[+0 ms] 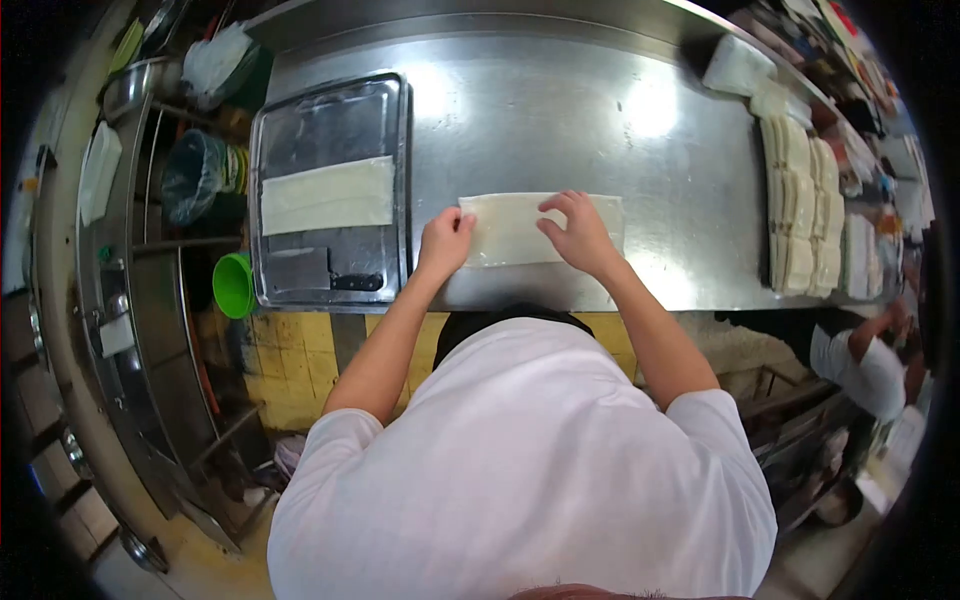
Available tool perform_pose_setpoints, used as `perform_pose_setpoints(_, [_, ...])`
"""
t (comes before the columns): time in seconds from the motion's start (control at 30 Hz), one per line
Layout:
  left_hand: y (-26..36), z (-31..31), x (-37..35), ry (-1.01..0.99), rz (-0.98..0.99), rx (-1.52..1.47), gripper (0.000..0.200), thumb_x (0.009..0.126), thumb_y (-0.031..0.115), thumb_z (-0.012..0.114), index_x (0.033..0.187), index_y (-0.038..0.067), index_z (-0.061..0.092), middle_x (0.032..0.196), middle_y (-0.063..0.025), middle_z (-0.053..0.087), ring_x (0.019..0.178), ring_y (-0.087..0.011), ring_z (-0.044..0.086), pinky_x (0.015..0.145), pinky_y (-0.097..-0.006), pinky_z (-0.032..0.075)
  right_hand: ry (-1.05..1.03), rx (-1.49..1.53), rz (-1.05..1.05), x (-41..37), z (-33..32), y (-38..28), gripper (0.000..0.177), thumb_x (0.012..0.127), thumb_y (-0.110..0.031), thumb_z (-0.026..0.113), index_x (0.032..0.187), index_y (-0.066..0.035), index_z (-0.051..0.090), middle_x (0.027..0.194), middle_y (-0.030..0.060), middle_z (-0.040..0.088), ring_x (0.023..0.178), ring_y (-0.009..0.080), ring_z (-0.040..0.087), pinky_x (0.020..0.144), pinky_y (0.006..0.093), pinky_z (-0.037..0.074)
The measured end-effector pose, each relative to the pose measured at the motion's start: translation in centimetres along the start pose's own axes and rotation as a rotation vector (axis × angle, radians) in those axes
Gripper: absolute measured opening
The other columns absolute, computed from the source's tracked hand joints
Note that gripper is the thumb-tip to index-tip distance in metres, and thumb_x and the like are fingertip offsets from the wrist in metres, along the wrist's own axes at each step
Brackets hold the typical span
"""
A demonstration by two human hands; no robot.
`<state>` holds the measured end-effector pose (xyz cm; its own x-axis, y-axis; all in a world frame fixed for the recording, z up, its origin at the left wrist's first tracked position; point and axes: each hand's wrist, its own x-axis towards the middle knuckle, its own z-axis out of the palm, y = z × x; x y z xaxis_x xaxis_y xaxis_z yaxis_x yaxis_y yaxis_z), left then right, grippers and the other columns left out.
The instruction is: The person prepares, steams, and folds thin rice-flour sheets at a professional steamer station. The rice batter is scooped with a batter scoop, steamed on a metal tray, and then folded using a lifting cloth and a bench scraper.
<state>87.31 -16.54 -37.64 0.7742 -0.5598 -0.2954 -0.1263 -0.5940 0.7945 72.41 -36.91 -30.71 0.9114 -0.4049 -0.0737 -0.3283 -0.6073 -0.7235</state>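
Observation:
A pale, flat rectangular sheet [510,235], which looks like dough, lies on the steel counter in front of me. My left hand [445,243] is closed at its left edge, thumb and fingers pinching the corner area. Over the right half, my right hand [580,235] is curved, with thumb and fingers apart and nothing between them. To the left, a second pale sheet [328,195] rests on a dark metal tray [330,112]. Near that tray's front edge lies a broad-bladed knife [305,268] with a black handle.
The steel counter [530,110] runs along a raised back edge. Stacked white trays [800,205] stand at its right end, with plastic bags [740,68] behind. A green bucket [233,285] sits beside the counter's left end. Another person [860,360] is at the far right.

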Motion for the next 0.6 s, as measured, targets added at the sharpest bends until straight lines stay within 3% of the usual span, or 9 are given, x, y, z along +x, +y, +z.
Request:
perform_pose_setpoints(0.07, [0.2,1.0,-0.3,0.014,0.008,-0.024,0.033,0.095,0.033,0.062,0.093,0.0,0.067,0.083,-0.0238,0.069,0.083,-0.0442,0.067,0.074,-0.0515,0.05,0.075,0.008,0.035,-3.5,-1.6,1.3,0.018,0.084,-0.013,0.07,0.099,-0.003,0.07,0.106,0.0155,0.066,0.107,0.0359,0.057,0.094,0.0426,0.047])
perform_pose_setpoints(0.27, [1.4,4.3,-0.5,0.323,-0.002,0.45,0.038,0.102,0.039,0.046,0.097,0.004,0.059,0.084,-0.0284,0.068,0.082,-0.0505,0.065,0.074,-0.0598,0.048,0.244,0.03,0.223,-14.1,-3.6,5.9,0.017,0.085,-0.013,0.069,0.098,-0.002,0.07,0.101,0.0161,0.068,0.102,0.0351,0.06,0.09,0.0415,0.048])
perform_pose_setpoints(0.37, [3.6,4.4,-1.1,0.333,0.077,0.484,0.037,0.103,0.038,0.043,0.098,0.005,0.058,0.083,-0.0282,0.068,0.08,-0.0509,0.065,0.072,-0.0615,0.048,0.312,0.097,0.334,-18.3,-3.8,7.2,0.017,0.085,-0.012,0.069,0.097,-0.001,0.07,0.097,0.0157,0.069,0.096,0.0338,0.063,0.085,0.0411,0.05])
perform_pose_setpoints(0.6, [16.9,2.3,-4.6,0.337,0.371,0.544,0.035,0.102,0.034,0.05,0.095,0.003,0.064,0.082,-0.0259,0.068,0.079,-0.0485,0.065,0.069,-0.0571,0.048,0.365,0.277,0.453,-23.7,-3.6,10.7,0.018,0.087,-0.013,0.068,0.1,0.0,0.071,0.094,0.0178,0.071,0.089,0.0313,0.069,0.08,0.0391,0.053])
